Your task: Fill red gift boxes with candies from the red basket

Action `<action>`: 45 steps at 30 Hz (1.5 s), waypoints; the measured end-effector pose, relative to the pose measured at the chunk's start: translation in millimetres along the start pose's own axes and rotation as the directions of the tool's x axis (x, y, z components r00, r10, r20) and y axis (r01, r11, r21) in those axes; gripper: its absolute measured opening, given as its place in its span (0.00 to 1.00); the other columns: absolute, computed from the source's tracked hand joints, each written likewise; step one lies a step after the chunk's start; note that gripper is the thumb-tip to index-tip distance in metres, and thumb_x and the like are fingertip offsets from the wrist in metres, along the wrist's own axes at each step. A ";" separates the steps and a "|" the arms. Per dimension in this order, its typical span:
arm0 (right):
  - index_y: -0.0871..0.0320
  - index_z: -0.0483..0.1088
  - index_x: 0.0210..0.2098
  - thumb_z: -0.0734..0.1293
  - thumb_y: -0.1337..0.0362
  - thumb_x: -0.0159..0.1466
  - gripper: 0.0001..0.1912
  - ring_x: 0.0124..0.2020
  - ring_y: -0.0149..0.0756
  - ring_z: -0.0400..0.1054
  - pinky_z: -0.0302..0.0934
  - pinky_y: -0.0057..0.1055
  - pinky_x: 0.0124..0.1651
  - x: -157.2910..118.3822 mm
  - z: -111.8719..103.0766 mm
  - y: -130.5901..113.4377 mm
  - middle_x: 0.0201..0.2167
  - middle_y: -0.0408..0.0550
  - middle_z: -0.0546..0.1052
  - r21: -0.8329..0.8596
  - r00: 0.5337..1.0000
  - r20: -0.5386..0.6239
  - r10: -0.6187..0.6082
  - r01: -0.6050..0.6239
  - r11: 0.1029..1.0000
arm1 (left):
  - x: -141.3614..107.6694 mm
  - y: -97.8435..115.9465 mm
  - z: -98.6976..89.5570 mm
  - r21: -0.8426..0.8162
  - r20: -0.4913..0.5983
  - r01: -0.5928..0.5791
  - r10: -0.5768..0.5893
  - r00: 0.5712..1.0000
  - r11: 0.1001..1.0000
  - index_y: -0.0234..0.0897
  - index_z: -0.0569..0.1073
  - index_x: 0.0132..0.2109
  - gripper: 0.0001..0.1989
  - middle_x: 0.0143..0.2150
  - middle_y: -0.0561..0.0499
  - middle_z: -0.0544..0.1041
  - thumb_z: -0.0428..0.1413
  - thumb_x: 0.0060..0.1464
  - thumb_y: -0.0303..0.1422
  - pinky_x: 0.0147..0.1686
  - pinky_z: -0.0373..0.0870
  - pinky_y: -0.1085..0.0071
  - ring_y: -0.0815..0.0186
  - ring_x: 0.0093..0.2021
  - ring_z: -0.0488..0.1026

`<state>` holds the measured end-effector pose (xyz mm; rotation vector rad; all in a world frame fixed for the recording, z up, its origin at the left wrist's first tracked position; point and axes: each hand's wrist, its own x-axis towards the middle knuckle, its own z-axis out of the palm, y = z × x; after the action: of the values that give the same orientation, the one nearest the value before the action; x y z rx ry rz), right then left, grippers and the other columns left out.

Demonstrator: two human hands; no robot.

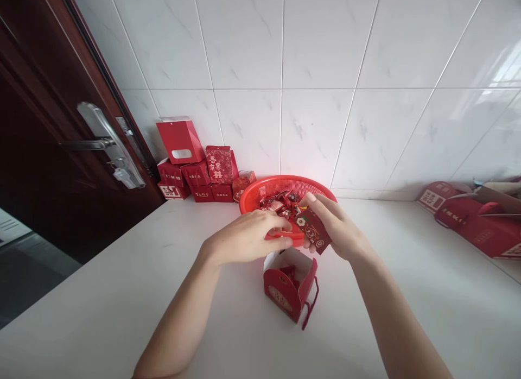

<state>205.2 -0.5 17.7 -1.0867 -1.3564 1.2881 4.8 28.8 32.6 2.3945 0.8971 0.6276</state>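
Observation:
My right hand (331, 224) grips a dark red snack packet (313, 232) with a flower print and a zigzag edge, just over the near side of a red plastic basket (293, 181). Beside it, my left hand (252, 232) has its thumb and curved fingers apart. Bright red shows between them, seemingly the basket's near rim; whether they touch it I cannot tell. Small red wrapped sweets (285, 202) lie in the basket. Below my hands a red gift box (283, 292) stands with its top open, a cord hanging at its right side and red pieces inside.
Several red gift boxes (197, 175) are stacked against the tiled wall at the back left. More red boxes (468, 219) stand at the right edge of the white tabletop (228, 335). A dark door (44, 96) with a metal handle is on the left.

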 end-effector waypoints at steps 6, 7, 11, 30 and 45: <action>0.52 0.69 0.46 0.62 0.33 0.63 0.30 0.16 0.38 0.70 0.64 0.32 0.17 3.1 4.3 5.1 0.18 0.42 0.74 0.093 0.997 0.065 0.037 -0.043 0.995 | 5.2 10.7 9.5 -0.268 -0.074 -0.081 0.063 0.995 0.960 0.39 0.80 0.41 0.12 0.41 0.49 0.83 0.57 0.63 0.42 0.43 0.74 0.67 0.59 0.44 0.79; 0.52 0.69 0.47 0.61 0.33 0.63 0.30 0.16 0.39 0.71 0.65 0.32 0.18 2.9 4.3 5.3 0.18 0.42 0.74 0.097 0.997 0.072 0.035 -0.042 0.994 | 5.4 11.2 10.4 -0.301 -0.077 -0.078 0.057 0.995 0.950 0.39 0.80 0.39 0.12 0.40 0.49 0.83 0.57 0.63 0.41 0.44 0.75 0.66 0.59 0.44 0.79; 0.52 0.71 0.45 0.64 0.37 0.64 0.25 0.26 0.40 0.76 0.72 0.37 0.31 -0.3 -3.4 2.5 0.30 0.46 0.80 0.091 0.997 0.057 -0.054 0.048 0.995 | 6.8 10.6 8.0 -0.367 -0.135 -0.035 -0.016 0.991 0.930 0.39 0.81 0.42 0.10 0.39 0.50 0.83 0.59 0.62 0.38 0.45 0.77 0.66 0.59 0.42 0.80; 0.57 0.78 0.39 0.77 0.56 0.57 0.14 0.33 0.36 0.76 0.73 0.36 0.40 -3.1 -14.4 -2.6 0.33 0.47 0.81 -0.019 0.971 0.079 -0.225 0.227 0.974 | 14.0 1.6 0.4 -0.481 -0.199 0.018 -0.129 0.972 0.877 0.35 0.76 0.38 0.14 0.35 0.50 0.78 0.63 0.56 0.43 0.33 0.74 0.71 0.65 0.34 0.76; 0.55 0.78 0.28 0.78 0.53 0.54 0.13 0.28 0.35 0.71 0.69 0.35 0.34 -1.8 -0.7 -0.4 0.25 0.44 0.78 0.023 0.932 -0.161 -0.324 0.332 0.943 | 19.7 2.4 8.9 -0.558 -0.323 -0.099 -0.106 0.940 0.824 0.36 0.75 0.34 0.12 0.30 0.53 0.75 0.66 0.53 0.40 0.31 0.69 0.73 0.69 0.30 0.72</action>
<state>206.3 -2.2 18.0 -0.8621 -1.3157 0.9667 24.4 38.4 31.9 1.7664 0.7106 1.1570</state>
